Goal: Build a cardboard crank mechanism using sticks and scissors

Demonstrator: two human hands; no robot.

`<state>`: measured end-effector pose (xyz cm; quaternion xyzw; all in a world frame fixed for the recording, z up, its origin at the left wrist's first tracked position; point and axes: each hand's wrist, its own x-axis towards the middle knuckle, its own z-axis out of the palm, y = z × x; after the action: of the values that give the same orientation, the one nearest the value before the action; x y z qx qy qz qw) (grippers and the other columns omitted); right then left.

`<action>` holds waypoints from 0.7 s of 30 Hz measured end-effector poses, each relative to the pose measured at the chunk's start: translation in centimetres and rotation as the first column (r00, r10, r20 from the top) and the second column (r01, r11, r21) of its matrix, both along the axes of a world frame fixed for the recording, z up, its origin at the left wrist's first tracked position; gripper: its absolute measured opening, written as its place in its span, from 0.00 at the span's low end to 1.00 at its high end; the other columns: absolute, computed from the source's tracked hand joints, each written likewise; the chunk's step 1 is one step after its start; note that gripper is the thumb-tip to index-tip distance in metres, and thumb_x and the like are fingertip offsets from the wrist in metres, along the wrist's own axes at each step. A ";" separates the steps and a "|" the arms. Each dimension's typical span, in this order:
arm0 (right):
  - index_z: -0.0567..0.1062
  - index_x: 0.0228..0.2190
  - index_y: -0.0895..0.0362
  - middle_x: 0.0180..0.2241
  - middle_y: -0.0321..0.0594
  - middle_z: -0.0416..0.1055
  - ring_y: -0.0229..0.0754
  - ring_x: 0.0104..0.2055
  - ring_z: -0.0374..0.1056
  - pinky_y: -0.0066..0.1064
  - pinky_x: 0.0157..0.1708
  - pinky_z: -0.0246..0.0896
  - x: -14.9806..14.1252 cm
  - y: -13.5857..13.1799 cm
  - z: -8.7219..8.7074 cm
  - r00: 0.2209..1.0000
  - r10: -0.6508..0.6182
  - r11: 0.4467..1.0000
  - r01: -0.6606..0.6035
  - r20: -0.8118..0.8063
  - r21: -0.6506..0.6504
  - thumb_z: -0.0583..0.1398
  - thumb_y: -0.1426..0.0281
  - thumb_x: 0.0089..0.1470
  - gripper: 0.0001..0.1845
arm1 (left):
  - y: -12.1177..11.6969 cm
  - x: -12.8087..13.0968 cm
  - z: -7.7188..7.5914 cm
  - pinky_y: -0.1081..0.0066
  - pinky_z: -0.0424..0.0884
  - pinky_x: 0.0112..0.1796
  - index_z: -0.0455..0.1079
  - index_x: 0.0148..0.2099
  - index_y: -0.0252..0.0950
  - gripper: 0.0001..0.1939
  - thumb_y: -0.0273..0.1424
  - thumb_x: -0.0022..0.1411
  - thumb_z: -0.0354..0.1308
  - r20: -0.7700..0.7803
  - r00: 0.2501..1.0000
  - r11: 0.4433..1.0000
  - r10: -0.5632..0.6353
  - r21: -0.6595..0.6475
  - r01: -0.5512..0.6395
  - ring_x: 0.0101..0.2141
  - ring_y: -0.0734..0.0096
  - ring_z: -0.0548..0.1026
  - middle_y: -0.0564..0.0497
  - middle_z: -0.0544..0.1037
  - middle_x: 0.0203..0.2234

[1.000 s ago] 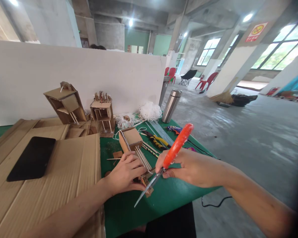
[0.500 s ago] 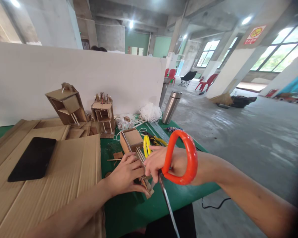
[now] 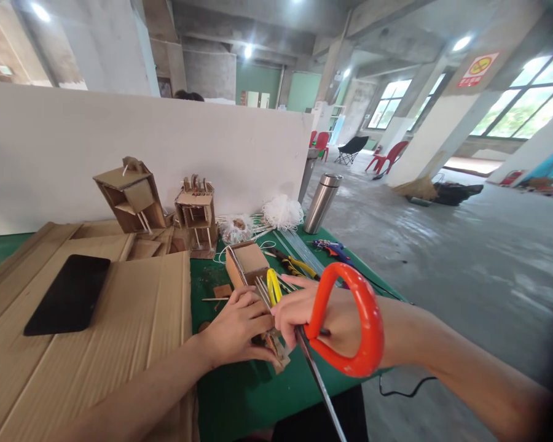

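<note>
My left hand (image 3: 242, 328) is closed around a small cardboard piece (image 3: 281, 359) with layered, ragged edges, low over the green tabletop. Against its fingers my right hand (image 3: 295, 313) grips scissors with an orange-red handle loop (image 3: 373, 325). A long metal blade (image 3: 320, 380) points down toward me. A yellow loop (image 3: 273, 287) shows just beyond the right fingers; whether it belongs to the scissors I cannot tell. Thin wooden sticks (image 3: 262, 288) lie between the hands and an open cardboard box (image 3: 246, 261). My palms hide part of the cardboard.
Cardboard sheets (image 3: 133, 331) cover the left side, bearing a black phone-like slab (image 3: 68, 294). Two cardboard models (image 3: 196, 221) stand before a white partition (image 3: 166, 141). Toward the right are yellow-handled pliers (image 3: 299, 265), a blue glue gun (image 3: 334, 248), white string (image 3: 283, 213) and a steel flask (image 3: 322, 204).
My right hand and the scissors have shifted slightly right and down, and the handle loop has tilted. The left hand keeps its hold. The whole view has moved a little.
</note>
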<state>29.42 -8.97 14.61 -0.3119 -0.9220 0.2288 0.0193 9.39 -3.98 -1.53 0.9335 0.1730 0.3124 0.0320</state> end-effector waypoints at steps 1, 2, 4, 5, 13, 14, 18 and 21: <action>0.71 0.31 0.58 0.30 0.31 0.71 0.34 0.33 0.65 0.30 0.43 0.60 0.0 -0.1 0.1 1.000 0.013 1.000 -0.013 0.011 -0.003 0.59 0.89 0.48 0.15 | 0.0 0.0 0.0 0.59 0.58 0.55 0.75 0.37 0.39 0.24 0.55 0.51 0.63 0.007 1.000 1.000 0.001 0.001 -0.001 0.38 0.63 0.70 0.51 0.77 0.30; 0.71 0.32 0.59 0.30 0.32 0.71 0.35 0.33 0.64 0.31 0.45 0.59 0.0 -0.3 0.3 1.000 0.022 1.000 -0.022 0.020 -0.006 0.59 0.89 0.48 0.15 | 0.0 0.0 0.0 0.59 0.58 0.54 0.75 0.37 0.39 0.25 0.56 0.51 0.62 0.010 1.000 1.000 0.004 0.002 -0.004 0.37 0.63 0.70 0.51 0.76 0.30; 0.70 0.33 0.59 0.32 0.34 0.70 0.36 0.34 0.64 0.32 0.44 0.59 0.0 -0.5 0.5 0.999 0.036 0.999 -0.036 0.036 0.003 0.59 0.89 0.49 0.14 | -0.1 -0.1 0.0 0.58 0.58 0.54 0.75 0.38 0.39 0.26 0.56 0.51 0.61 0.004 1.000 1.000 0.011 0.002 -0.011 0.37 0.63 0.70 0.51 0.76 0.29; 0.70 0.33 0.59 0.32 0.35 0.70 0.37 0.34 0.63 0.32 0.43 0.59 0.0 -0.6 0.5 0.998 0.048 0.999 -0.049 0.041 0.013 0.58 0.89 0.50 0.14 | -0.1 -0.1 0.0 0.58 0.58 0.54 0.75 0.38 0.39 0.26 0.57 0.52 0.61 0.000 1.000 1.000 0.013 0.001 -0.013 0.37 0.63 0.70 0.51 0.76 0.30; 0.68 0.27 0.56 0.26 0.34 0.68 0.39 0.31 0.63 0.35 0.43 0.62 -0.2 -1.1 0.5 0.998 -0.016 0.989 0.007 0.061 0.145 0.52 0.88 0.48 0.15 | -0.1 -0.1 0.3 0.58 0.56 0.55 0.74 0.40 0.38 0.24 0.54 0.55 0.61 -0.016 1.000 1.000 0.002 -0.030 -0.003 0.39 0.62 0.71 0.50 0.77 0.32; 0.68 0.26 0.56 0.26 0.34 0.68 0.38 0.31 0.63 0.35 0.44 0.62 -0.2 -1.1 0.4 0.998 -0.022 0.989 0.015 0.050 0.145 0.52 0.88 0.48 0.15 | -0.1 -0.1 0.3 0.58 0.56 0.55 0.73 0.40 0.38 0.24 0.54 0.55 0.61 -0.018 1.000 1.000 0.003 -0.031 -0.004 0.39 0.62 0.71 0.50 0.77 0.32; 0.68 0.28 0.55 0.28 0.34 0.67 0.39 0.32 0.62 0.34 0.39 0.62 0.2 -1.4 0.1 0.997 -0.039 0.989 0.030 0.059 0.144 0.52 0.86 0.51 0.14 | -0.1 -0.1 0.3 0.59 0.57 0.54 0.73 0.41 0.37 0.24 0.53 0.55 0.62 -0.019 1.000 1.000 -0.001 -0.028 0.000 0.39 0.62 0.71 0.49 0.77 0.32; 0.68 0.26 0.56 0.27 0.34 0.68 0.39 0.31 0.62 0.34 0.38 0.61 0.2 -1.6 -0.1 0.994 -0.010 0.977 -0.013 0.106 0.211 0.52 0.86 0.50 0.14 | -0.2 -0.1 0.3 0.58 0.58 0.54 0.73 0.40 0.37 0.23 0.52 0.56 0.62 -0.034 0.999 1.000 0.009 -0.025 -0.010 0.39 0.62 0.71 0.49 0.77 0.32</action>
<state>29.63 -10.52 14.52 -0.3190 -0.9410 0.1124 0.0028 9.33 -4.14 -1.19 0.9373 0.1821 0.2946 0.0393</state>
